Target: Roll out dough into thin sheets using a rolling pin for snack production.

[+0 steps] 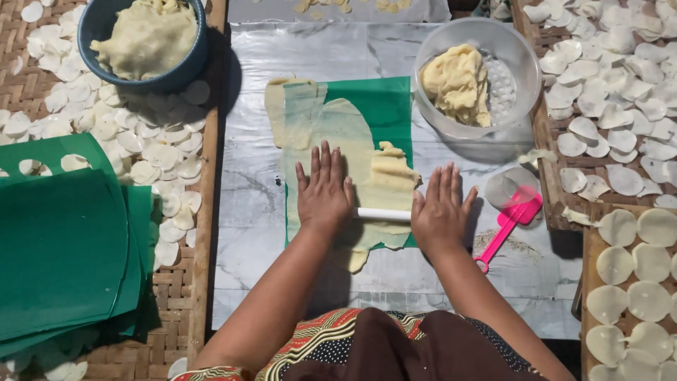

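Patterned cloth and a dark apron [395,349] fill the bottom edge as a person leans over a marble-look table [247,212], both arms stretched forward. Left hand [323,190] and right hand [441,212] lie flat and open, fingers spread, palms pressing down on a white rolling pin [381,214] that spans the gap between them; neither hand grips it, so the pin can turn freely under the palms. Under the pin lies a thin sheet of pale dough [331,134], spread over a green plastic sheet [381,106] that appears to keep it off the table. A thicker, folded ridge of dough [391,169] sits just beyond the pin, near the right hand. Within reach on the right stands a clear plastic bowl [522,56] holding a lump of dough, with a clear round cutter [509,185] and a pink spatula [509,226] just beside the right hand. At upper left a blue bowl [92,28] holds more dough, resting on a woven bamboo tray [21,85] scattered with small cut rounds [141,148]. A stack of spare green sheets [63,254] lies on that tray. More rounds are laid apart on trays [543,134] to the right, seemingly so they do not stick.
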